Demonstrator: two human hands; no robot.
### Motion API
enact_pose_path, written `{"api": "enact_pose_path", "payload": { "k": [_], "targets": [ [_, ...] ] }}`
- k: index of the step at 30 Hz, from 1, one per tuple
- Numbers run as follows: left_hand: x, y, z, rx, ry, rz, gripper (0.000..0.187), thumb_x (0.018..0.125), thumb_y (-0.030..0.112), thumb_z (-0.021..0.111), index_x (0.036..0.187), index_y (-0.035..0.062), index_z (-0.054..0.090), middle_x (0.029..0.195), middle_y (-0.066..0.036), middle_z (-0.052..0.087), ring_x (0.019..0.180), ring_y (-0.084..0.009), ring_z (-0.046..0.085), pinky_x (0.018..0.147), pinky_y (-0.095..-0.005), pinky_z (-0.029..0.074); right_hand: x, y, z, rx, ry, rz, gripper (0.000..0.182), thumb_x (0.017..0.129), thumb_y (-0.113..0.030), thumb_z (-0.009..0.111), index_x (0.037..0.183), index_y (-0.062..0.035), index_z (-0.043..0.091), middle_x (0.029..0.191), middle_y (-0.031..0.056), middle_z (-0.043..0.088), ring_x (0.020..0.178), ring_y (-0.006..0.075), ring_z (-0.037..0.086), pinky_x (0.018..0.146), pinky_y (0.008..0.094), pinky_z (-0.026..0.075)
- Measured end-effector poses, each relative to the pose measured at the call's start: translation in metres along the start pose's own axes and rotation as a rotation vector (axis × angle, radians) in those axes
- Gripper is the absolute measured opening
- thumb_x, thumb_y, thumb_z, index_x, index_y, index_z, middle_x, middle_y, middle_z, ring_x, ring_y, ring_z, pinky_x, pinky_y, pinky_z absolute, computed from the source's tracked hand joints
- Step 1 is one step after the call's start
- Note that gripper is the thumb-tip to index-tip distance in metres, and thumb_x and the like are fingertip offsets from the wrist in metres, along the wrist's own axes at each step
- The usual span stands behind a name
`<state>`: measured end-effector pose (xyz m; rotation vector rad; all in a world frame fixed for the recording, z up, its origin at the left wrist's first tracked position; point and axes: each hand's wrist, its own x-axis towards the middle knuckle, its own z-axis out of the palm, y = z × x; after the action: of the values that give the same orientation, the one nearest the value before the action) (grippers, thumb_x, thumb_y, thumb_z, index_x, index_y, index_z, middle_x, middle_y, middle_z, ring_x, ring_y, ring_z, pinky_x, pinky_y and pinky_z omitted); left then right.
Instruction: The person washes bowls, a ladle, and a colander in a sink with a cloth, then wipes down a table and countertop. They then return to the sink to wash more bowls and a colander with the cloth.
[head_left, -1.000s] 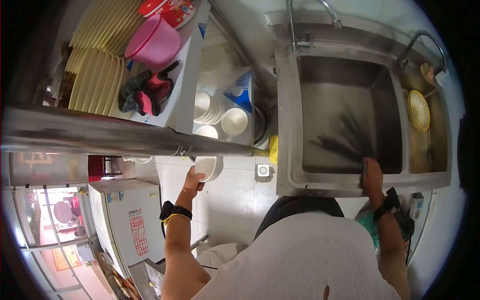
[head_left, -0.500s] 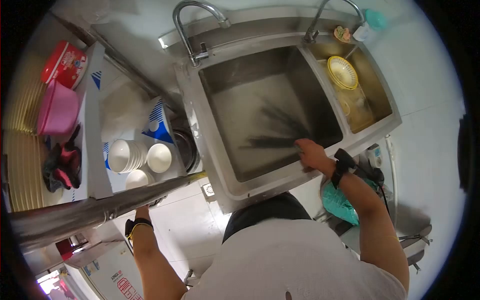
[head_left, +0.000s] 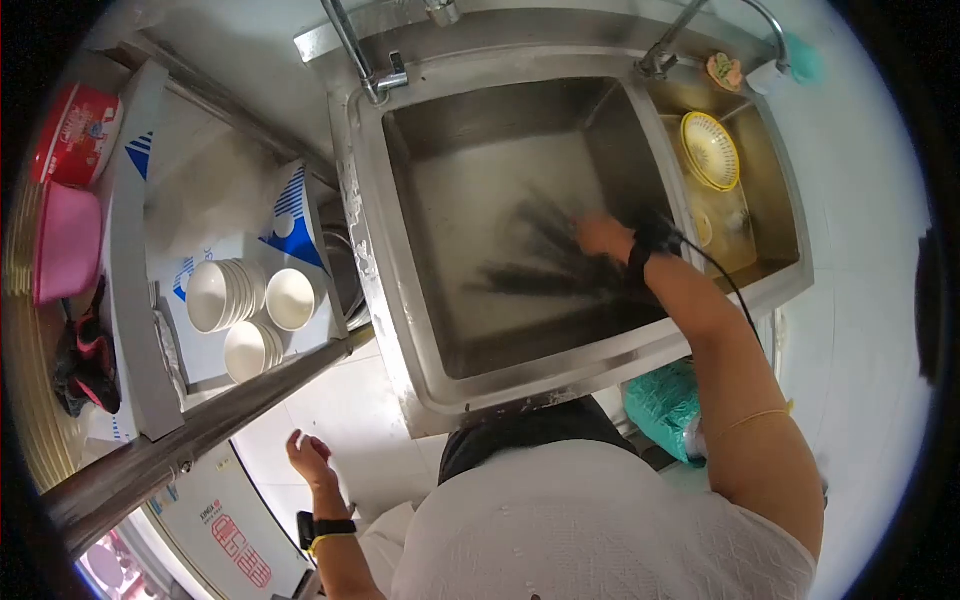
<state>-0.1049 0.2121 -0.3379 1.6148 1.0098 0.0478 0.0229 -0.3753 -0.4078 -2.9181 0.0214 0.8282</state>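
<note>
My right hand (head_left: 605, 237) reaches into the large sink basin (head_left: 470, 130), which looks filled with cloudy water. It is over a loose spread of dark, thin, stick-like things (head_left: 540, 280), blurred under the surface. The fingertips are smeared, so I cannot see whether they grip any of them. My left hand (head_left: 312, 460) hangs low at the left, below the shelf's metal rail (head_left: 270, 390). Its fingers are slightly bent and apart, with nothing in them. Both wrists wear black bands.
Yellow-rimmed baskets (head_left: 710, 150) lie in the smaller basin (head_left: 770, 215) at the right. Taps (head_left: 375, 80) rise behind the sink. On the left shelf stand stacked white bowls (head_left: 222, 295), a pink tub (head_left: 68, 243) and a red container (head_left: 78, 135). A green bag (head_left: 665, 405) sits below.
My right hand has moved from the sink's front edge farther into the basin. My left hand has come out from behind the rail into view. The camera view has shifted.
</note>
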Motion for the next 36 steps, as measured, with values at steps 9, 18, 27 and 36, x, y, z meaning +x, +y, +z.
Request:
{"api": "enact_pose_path", "payload": {
  "k": [9,18,27,36],
  "targets": [
    [-0.099,-0.046,0.022,0.064,-0.051,-0.261,0.023,0.077,0.004,0.039,0.1,0.0036,0.042,0.055,-0.003,0.045,0.041,-0.0099,0.042,0.035,-0.0214,0.035,0.072,0.057,0.041,0.22,-0.169,0.05,0.087,0.06,-0.043,0.067,0.122,0.0039,0.028,0.128,0.0214,0.026,0.114,0.033,0.032,0.093,0.0366,0.031],
    [-0.129,-0.085,0.02,0.119,-0.09,-0.309,0.021,0.076,0.002,0.04,0.097,0.0044,0.044,0.056,-0.002,0.043,0.044,-0.0091,0.042,0.037,-0.0223,0.037,0.07,0.007,0.084,0.144,-0.456,0.236,0.109,0.049,-0.058,0.066,0.126,0.0038,0.019,0.126,0.0222,0.03,0.116,0.033,0.03,0.094,0.0423,0.027],
    [-0.143,-0.087,0.028,0.106,-0.151,-0.268,0.021,0.077,0.003,0.04,0.097,0.0027,0.044,0.058,-0.002,0.043,0.045,-0.0093,0.041,0.04,-0.0218,0.038,0.018,-0.052,0.096,-0.532,-0.241,-0.171,0.095,0.065,-0.046,0.062,0.131,-0.0045,0.007,0.116,0.037,0.029,0.106,0.0458,0.035,0.087,0.0474,0.032],
    [-0.15,-0.114,0.015,0.031,-0.176,-0.329,0.019,0.077,0.004,0.039,0.096,0.004,0.044,0.056,-0.003,0.044,0.044,-0.0097,0.042,0.039,-0.0233,0.038,-0.001,-0.09,0.042,-0.193,-0.371,0.026,0.098,0.063,-0.05,0.062,0.131,-0.0069,0.006,0.122,0.0388,0.015,0.108,0.0476,0.033,0.088,0.047,0.033]
  ]
}}
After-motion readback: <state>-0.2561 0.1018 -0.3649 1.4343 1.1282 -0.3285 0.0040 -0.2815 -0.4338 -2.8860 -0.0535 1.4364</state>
